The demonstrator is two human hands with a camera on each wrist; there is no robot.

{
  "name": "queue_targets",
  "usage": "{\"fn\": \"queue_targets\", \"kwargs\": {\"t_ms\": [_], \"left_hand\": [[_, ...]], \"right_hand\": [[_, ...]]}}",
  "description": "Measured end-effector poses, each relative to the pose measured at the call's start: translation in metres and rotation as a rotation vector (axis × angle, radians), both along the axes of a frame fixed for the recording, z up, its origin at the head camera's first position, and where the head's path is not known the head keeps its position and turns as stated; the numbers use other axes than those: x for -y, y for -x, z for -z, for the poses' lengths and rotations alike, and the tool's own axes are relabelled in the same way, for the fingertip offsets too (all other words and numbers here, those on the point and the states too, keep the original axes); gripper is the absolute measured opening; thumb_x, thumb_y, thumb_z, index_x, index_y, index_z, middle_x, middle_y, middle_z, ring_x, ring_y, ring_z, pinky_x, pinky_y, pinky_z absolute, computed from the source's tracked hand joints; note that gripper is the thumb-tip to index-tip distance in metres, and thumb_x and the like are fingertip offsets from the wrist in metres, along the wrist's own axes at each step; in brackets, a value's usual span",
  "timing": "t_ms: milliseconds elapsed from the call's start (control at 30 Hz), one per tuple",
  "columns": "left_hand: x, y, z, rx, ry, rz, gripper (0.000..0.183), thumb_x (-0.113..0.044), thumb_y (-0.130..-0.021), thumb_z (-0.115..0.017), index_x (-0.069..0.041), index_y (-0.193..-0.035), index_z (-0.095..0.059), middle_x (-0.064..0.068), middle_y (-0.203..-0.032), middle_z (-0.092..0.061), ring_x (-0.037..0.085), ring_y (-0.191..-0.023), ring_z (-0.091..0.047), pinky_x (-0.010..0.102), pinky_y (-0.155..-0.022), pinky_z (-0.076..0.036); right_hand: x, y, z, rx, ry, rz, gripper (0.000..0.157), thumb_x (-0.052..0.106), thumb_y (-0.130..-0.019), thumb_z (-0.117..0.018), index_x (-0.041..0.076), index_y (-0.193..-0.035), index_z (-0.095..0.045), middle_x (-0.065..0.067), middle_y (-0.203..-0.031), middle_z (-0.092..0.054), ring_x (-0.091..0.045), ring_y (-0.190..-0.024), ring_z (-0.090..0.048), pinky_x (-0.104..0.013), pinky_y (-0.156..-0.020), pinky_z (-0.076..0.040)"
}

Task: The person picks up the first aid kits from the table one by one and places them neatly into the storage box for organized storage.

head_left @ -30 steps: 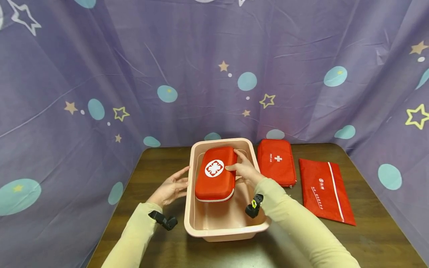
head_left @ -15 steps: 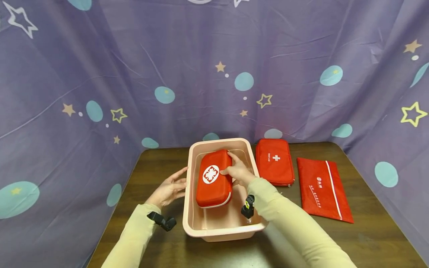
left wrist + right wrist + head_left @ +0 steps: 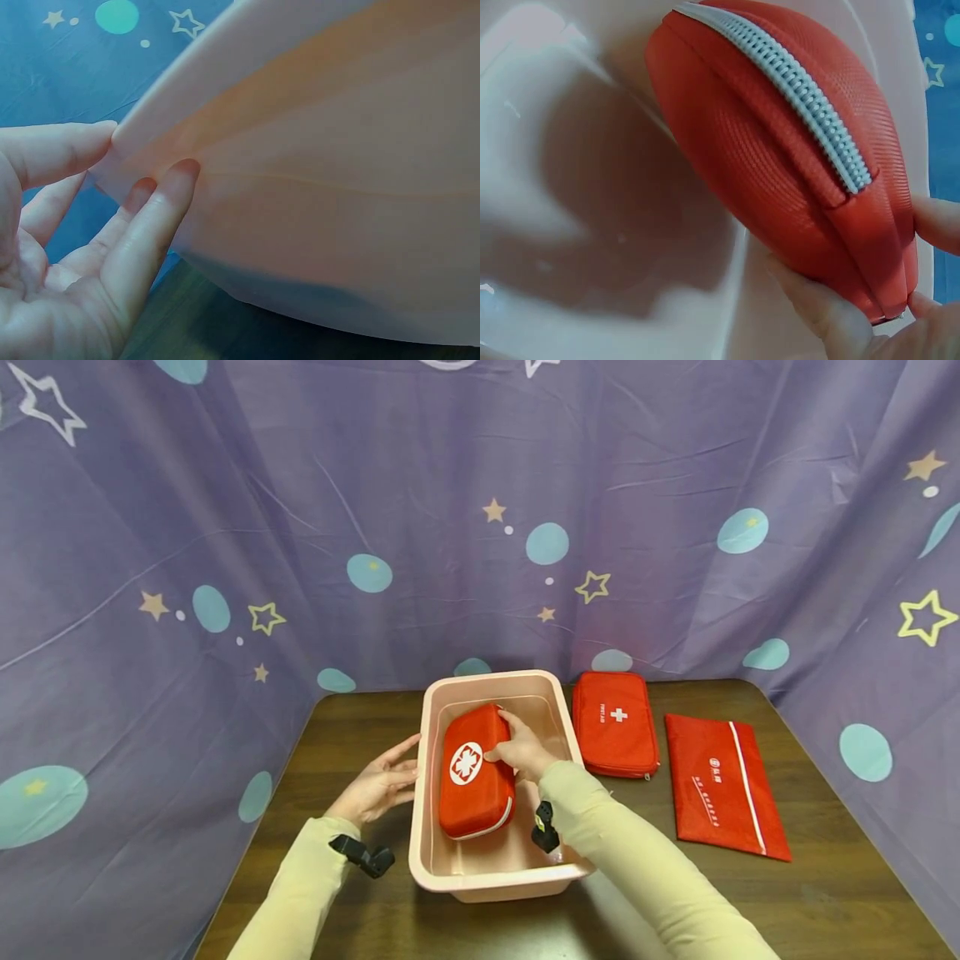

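A red hard-shell first aid case [image 3: 480,793] with a white cross emblem is inside the pale pink plastic bin [image 3: 498,882], tilted toward the bin's left wall. My right hand [image 3: 521,752] grips its right edge, thumb on the emblem face. The right wrist view shows the case's pale zipper [image 3: 795,90] facing the camera, with the thumb and fingers of my right hand [image 3: 900,330] on either side of one end. At the bin's left side, my left hand [image 3: 378,789] touches the outer wall. Extended fingertips [image 3: 184,172] rest against that wall in the left wrist view.
Right of the bin lies a red zipped first aid pouch [image 3: 615,727] with a white cross. Farther right is a flat red pouch [image 3: 727,789] with a white stripe. Both lie on the dark wooden table [image 3: 825,902]. A patterned purple curtain [image 3: 420,618] hangs behind.
My right hand has lowered the first aid case deeper into the bin, toward its near left part, and the case has tilted more. My left hand has stayed at the bin's side.
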State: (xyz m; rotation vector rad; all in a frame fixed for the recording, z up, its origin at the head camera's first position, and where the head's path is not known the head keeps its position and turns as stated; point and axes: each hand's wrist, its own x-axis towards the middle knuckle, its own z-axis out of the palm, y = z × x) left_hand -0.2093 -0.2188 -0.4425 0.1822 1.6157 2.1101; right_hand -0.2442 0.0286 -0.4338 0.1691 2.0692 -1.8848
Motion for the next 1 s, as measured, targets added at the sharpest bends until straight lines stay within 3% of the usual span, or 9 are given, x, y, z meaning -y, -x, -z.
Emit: {"fn": "queue_targets", "kwargs": {"t_ms": [167, 467, 633, 800, 1000], "left_hand": [[0.001, -0.002, 0.000, 0.001, 0.001, -0.001, 0.073, 0.006, -0.093, -0.048, -0.009, -0.153, -0.008, 0.003, -0.111, -0.062, 0.013, -0.097, -0.064, 0.031, -0.084, -0.054], [0.002, -0.001, 0.004, 0.006, 0.015, 0.004, 0.073, 0.006, -0.093, -0.047, -0.008, -0.152, -0.007, 0.003, -0.112, -0.061, 0.013, -0.098, -0.064, 0.031, -0.083, -0.054], [0.004, 0.000, 0.013, -0.036, -0.008, 0.043, 0.079, -0.005, -0.091, -0.059, -0.011, -0.153, -0.011, 0.001, -0.115, -0.061, 0.013, -0.099, -0.064, 0.032, -0.084, -0.054], [0.007, 0.004, 0.019, -0.106, -0.087, 0.116, 0.076, -0.012, -0.089, -0.065, -0.018, -0.152, -0.022, 0.001, -0.115, -0.061, 0.014, -0.101, -0.063, 0.032, -0.083, -0.054], [0.002, 0.003, 0.007, -0.044, -0.003, 0.043, 0.077, -0.002, -0.092, -0.056, -0.010, -0.153, -0.010, 0.001, -0.112, -0.062, 0.013, -0.100, -0.063, 0.032, -0.084, -0.054]], "right_hand": [[0.003, 0.000, 0.005, -0.058, -0.108, -0.015, 0.088, -0.012, -0.069, -0.066, 0.017, -0.146, -0.035, -0.022, -0.131, -0.048, -0.035, -0.101, -0.056, -0.044, -0.069, -0.056], [0.008, 0.000, 0.018, -0.081, -0.199, -0.002, 0.087, -0.009, -0.066, -0.069, 0.016, -0.144, -0.039, -0.022, -0.125, -0.053, -0.032, -0.095, -0.055, -0.036, -0.061, -0.055], [0.011, -0.001, 0.029, -0.105, -0.217, -0.014, 0.088, -0.010, -0.064, -0.068, 0.011, -0.144, -0.039, -0.024, -0.123, -0.055, -0.032, -0.100, -0.055, -0.040, -0.076, -0.054], [0.012, -0.001, 0.033, -0.099, -0.243, -0.015, 0.088, -0.009, -0.063, -0.069, 0.012, -0.143, -0.040, -0.024, -0.125, -0.054, -0.034, -0.101, -0.055, -0.043, -0.077, -0.054], [0.012, 0.000, 0.032, -0.083, -0.229, -0.010, 0.088, -0.010, -0.065, -0.068, 0.013, -0.144, -0.039, -0.024, -0.126, -0.053, -0.035, -0.101, -0.055, -0.045, -0.077, -0.054]]}}
